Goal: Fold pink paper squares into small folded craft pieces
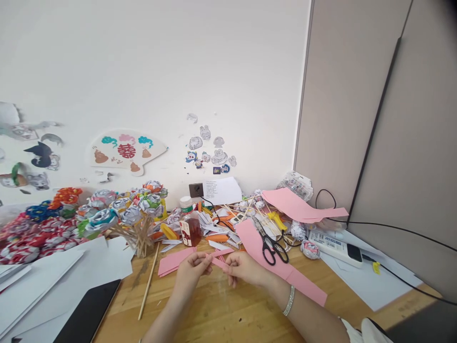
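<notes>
Between my two hands a narrow pink paper strip (218,263) is stretched above the wooden table. My left hand (193,270) pinches its left end between thumb and fingers. At the other end, my right hand (244,267) grips the strip with curled fingers; a bracelet circles that wrist. Folded pink paper (172,263) lies just behind my left hand, and more pink strips (224,252) show behind the held one. To the right, black-handled scissors (270,245) rest on a large curved pink sheet (303,282). How the held strip is folded is partly hidden by my fingers.
A bottle of reddish liquid (190,226) stands behind my hands amid paper scraps. Paper flowers (103,216) crowd the back left. A wooden stick (149,281) and a black tablet-like device (89,312) lie left; a power strip (335,247) with cables sits right.
</notes>
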Motion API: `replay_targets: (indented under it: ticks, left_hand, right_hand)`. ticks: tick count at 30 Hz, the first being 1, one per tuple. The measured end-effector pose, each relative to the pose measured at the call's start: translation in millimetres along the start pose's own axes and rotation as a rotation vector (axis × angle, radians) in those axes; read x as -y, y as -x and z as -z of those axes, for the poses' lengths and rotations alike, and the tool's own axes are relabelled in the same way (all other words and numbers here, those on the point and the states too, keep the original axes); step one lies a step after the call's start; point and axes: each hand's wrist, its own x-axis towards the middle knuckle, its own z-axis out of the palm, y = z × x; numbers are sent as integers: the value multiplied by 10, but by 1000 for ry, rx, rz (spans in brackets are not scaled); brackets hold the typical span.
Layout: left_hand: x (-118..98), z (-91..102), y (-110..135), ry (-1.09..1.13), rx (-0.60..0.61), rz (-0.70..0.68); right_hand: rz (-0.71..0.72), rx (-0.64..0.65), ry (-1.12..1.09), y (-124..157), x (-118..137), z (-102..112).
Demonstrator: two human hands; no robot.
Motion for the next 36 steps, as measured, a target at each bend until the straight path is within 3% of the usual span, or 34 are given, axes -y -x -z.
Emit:
replay_targets:
  ticks: [5,19,23,29,36]
  left_hand:
    - [-14,-30,33,27,18,33]
    - [-96,-13,100,78,-22,-134]
    - [-81,4,55,22,-27,-121]
    - [-48,-44,57,24,73,-9]
    - [-47,-22,37,55,-9,-13]
  right_hand:
    - [18,3,-70,21,50,-51]
    - [-16,108,-27,41,78,22]
    - [44,44,72,38,55,35]
    - [32,18,122,31,43,14]
    - [-1,-34,0,-8,5,45]
